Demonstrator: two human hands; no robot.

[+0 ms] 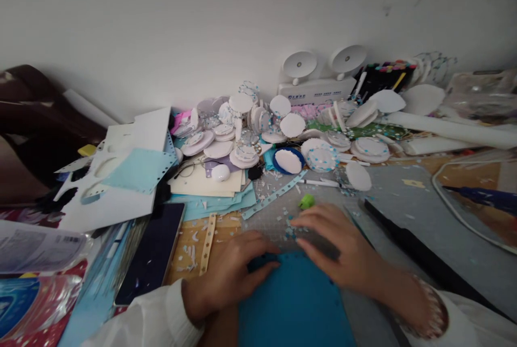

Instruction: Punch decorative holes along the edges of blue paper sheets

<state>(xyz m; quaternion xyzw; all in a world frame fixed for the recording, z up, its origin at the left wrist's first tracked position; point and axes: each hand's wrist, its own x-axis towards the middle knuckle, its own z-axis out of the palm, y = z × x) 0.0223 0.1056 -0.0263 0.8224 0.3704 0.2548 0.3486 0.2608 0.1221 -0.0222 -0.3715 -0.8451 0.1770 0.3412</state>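
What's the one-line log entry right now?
Left hand: at blue sheet, far-left corner | Right hand: thumb and fingers apart, near sheet's far edge | Green object: beyond right hand

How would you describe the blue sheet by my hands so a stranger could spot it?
Start at the grey mat, then look to the bottom of the picture, to the left hand and right hand. The blue sheet lies by them, running out of view below. Its blue is deeper than the pale blue paper further left.

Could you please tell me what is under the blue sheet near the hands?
To the right of the blue sheet, the grey mat shows; whatever lies directly beneath the sheet is covered.
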